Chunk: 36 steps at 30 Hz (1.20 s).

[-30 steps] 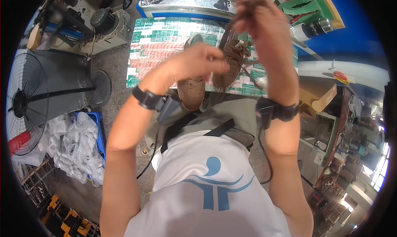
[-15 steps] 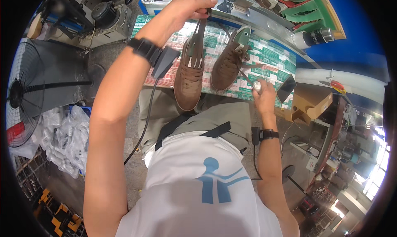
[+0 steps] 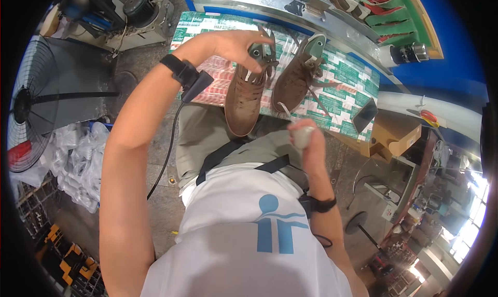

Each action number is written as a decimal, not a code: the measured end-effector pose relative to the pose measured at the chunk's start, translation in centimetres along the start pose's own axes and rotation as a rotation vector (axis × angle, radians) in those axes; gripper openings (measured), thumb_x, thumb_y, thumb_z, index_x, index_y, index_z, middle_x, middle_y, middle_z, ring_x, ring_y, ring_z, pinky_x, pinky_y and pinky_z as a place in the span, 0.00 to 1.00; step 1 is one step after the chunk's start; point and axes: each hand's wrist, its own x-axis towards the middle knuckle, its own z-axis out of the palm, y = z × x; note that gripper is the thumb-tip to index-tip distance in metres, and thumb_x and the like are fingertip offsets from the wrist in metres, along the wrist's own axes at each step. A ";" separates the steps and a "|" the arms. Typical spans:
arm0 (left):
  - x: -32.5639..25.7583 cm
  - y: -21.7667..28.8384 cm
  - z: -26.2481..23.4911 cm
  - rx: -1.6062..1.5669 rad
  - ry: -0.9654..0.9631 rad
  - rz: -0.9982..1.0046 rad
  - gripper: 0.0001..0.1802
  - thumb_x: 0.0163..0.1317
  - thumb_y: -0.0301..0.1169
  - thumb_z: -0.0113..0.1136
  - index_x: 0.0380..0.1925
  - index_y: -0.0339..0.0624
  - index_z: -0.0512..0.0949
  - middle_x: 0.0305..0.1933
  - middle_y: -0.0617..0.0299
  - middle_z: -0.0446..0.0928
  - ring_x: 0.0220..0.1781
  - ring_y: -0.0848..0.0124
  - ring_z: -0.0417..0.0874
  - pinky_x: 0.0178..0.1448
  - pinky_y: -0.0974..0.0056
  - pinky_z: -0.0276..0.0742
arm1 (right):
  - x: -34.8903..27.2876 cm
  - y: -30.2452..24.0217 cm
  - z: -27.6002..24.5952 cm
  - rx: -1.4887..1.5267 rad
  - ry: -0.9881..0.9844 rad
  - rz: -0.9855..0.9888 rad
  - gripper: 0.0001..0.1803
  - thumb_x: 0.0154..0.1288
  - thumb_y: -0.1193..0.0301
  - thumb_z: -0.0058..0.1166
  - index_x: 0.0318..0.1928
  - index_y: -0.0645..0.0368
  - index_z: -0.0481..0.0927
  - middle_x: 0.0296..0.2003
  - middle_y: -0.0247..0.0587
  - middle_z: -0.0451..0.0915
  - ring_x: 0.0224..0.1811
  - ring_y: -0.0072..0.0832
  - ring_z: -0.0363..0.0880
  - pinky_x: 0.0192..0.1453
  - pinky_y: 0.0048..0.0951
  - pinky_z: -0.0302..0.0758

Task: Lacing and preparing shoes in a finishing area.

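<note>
Two brown lace-up shoes with green insoles lie side by side, toes toward me. Over the collar of the left shoe [image 3: 244, 102] arches my left hand [image 3: 231, 45], its thumb and forefinger apart at the shoe's opening. Whether those fingertips touch the laces or tongue is hard to see. My right hand [image 3: 313, 149], blurred by motion, grips an awl-like tool [image 3: 302, 136] with a rounded pale handle and a thin curved metal tip. That tip points toward the toe of the right shoe [image 3: 288, 87]. A loose lace [image 3: 318, 101] trails off the right shoe.
The shoes rest on a surface covered in green, white and red printed tape [image 3: 207, 23]. A dark flat object [image 3: 365, 115] lies at its right end, near an open cardboard box [image 3: 397, 136]. Beyond stands a green rack [image 3: 415, 24] with shoe parts. A fan [image 3: 23, 105] is at left.
My left hand has let go of the raised laces and come down to the left shoe's opening. My right hand has moved toward me and left with the tool, its metal tip now visible.
</note>
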 end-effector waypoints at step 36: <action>-2.6 -2.0 4.5 -0.119 0.242 0.074 0.42 0.58 0.38 0.85 0.74 0.56 0.80 0.91 0.39 0.57 0.93 0.45 0.55 0.88 0.41 0.64 | -0.4 -3.4 5.1 -1.036 -0.171 -0.423 0.46 0.57 0.60 0.74 0.73 0.71 0.75 0.47 0.51 0.79 0.52 0.50 0.79 0.61 0.47 0.74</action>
